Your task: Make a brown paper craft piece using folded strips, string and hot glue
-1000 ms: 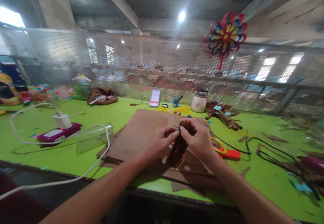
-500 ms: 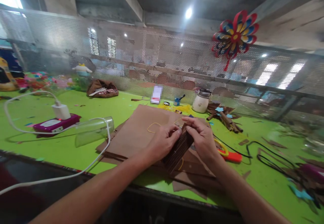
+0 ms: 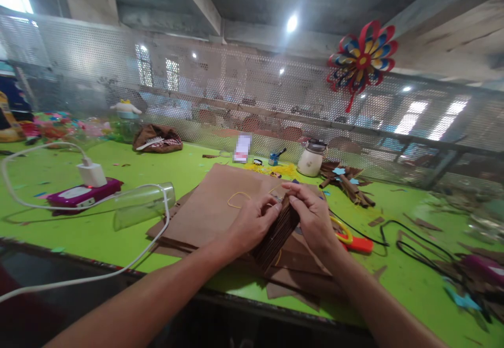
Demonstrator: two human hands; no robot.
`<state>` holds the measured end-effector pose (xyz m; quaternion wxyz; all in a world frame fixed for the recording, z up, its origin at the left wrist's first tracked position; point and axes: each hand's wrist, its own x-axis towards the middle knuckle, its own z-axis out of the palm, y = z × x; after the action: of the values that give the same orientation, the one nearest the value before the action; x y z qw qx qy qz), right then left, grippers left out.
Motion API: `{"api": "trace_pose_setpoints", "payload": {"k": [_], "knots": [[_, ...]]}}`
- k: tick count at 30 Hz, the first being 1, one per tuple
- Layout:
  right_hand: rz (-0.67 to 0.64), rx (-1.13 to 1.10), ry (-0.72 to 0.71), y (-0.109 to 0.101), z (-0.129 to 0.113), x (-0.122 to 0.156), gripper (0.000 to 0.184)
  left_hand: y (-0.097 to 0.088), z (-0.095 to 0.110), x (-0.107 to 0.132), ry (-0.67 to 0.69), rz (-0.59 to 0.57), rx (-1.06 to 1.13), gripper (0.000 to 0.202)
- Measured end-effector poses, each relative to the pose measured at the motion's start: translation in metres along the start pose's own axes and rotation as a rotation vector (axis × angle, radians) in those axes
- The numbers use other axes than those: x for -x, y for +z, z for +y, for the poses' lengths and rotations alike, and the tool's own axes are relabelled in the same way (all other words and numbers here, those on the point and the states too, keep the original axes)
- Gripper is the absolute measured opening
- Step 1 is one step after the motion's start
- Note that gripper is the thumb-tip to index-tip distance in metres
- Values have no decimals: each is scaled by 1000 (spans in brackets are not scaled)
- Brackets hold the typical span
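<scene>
A pleated stack of dark brown paper (image 3: 275, 238) stands on edge between both my hands, over a pile of brown paper sheets (image 3: 212, 206). My left hand (image 3: 252, 224) presses the stack's left side with curled fingers. My right hand (image 3: 315, 217) pinches its top right end. A yellow rubber band (image 3: 236, 197) lies on the sheets just beyond my left hand, and another yellow loop peeks out under the stack.
Orange-handled scissors (image 3: 352, 240) lie right of my right hand, black cable (image 3: 413, 235) beyond. A clear plastic cup (image 3: 144, 206) lies on its side at left, near a white charger cable (image 3: 90, 277) and magenta phone (image 3: 82, 193). A white jar (image 3: 311, 160) stands at the back.
The pleated stack has turned from nearly end-on to slanted with its ridged side showing. My hands have settled slightly lower on it; the view shifted a little.
</scene>
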<state>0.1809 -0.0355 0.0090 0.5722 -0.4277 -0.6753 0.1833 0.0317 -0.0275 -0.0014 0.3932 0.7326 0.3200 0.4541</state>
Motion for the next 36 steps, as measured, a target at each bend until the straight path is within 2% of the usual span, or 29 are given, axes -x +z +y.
{"api": "trace_pose_setpoints", "payload": {"k": [7,13,21,24,28,36], "knots": [[4,34,-11,-2,-3,-1,27,0,3,-2,-58,-25,125,24],[11,64,-45,-4,-1,-3,28,-1,0,-4,-204,-96,307,24],[40,172,-102,-7,6,-7,27,2,11,-1,-244,-189,356,18],[59,197,-111,-8,9,-9,27,3,12,0,-291,-238,369,23],[79,236,-126,-10,12,-11,27,4,12,0,-288,-280,374,35],[42,260,-232,-12,14,-13,28,-4,16,0,-399,-351,504,39]]}}
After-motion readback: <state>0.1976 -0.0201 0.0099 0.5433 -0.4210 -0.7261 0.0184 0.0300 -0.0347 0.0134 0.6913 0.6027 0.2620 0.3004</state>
